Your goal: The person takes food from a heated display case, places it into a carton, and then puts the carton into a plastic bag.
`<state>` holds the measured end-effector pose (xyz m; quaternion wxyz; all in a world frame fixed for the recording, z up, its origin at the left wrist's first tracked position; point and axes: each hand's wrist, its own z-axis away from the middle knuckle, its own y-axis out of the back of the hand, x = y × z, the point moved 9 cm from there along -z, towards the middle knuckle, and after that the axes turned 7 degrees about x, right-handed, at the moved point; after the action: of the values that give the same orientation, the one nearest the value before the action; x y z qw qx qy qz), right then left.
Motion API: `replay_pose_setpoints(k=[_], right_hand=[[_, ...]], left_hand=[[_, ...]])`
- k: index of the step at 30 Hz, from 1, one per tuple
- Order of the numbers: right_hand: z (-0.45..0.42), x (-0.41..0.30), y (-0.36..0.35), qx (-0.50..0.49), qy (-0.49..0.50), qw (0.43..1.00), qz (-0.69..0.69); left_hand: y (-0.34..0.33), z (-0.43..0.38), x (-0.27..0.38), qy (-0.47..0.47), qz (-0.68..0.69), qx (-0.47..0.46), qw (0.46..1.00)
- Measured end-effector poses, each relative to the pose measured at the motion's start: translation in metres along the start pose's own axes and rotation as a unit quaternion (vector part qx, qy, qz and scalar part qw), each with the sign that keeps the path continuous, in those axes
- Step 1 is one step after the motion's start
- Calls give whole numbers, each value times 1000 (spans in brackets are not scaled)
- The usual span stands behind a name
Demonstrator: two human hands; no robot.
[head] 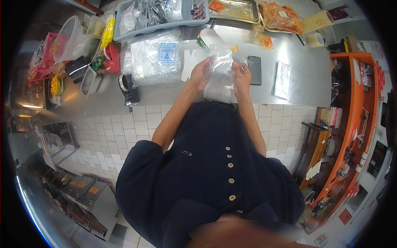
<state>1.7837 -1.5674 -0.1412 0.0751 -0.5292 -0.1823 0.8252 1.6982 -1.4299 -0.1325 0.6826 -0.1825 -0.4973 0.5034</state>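
Between my hands, close to the front edge of a steel worktable, is a clear plastic bag (219, 74). My left hand (200, 75) holds its left side. The thumb and fingers of my right hand (242, 77) pinch its right side near the top. What the bag contains, if anything, I cannot tell. Just beyond it lies a white and green paper carton (209, 37). A dark smartphone (255, 70) rests right of my right hand. To the left of my left hand is a large pack of clear plastic bags (155, 59) with a blue printed label.
A grey-blue tray (161, 23) of wrapped items spans the back, beside a metal tray (235, 12) and plastic-covered food (280, 17). A black tape dispenser (128, 91) stands near the front edge. A foil-like packet (282, 80) lies right. An orange shelf (344, 136) flanks the right side.
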Motion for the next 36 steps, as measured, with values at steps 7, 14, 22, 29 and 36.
replay_pose_setpoints(k=[7,14,22,29,36], right_hand=[[2,0,0,1,-8,1000,1],[-1,2,0,-3,14,1000,-7],[-1,1,-2,-6,32,999,-16],[-4,7,3,-12,17,1000,-20],[1,1,-3,-2,9,1000,-12]], left_hand=[[6,-2,-1,-40,-91,7,995],[12,-4,-4,11,18,31,999],[9,-3,0,-22,-21,4,1000],[12,-5,-6,-20,-40,19,999],[24,-7,-5,-1,21,57,998]])
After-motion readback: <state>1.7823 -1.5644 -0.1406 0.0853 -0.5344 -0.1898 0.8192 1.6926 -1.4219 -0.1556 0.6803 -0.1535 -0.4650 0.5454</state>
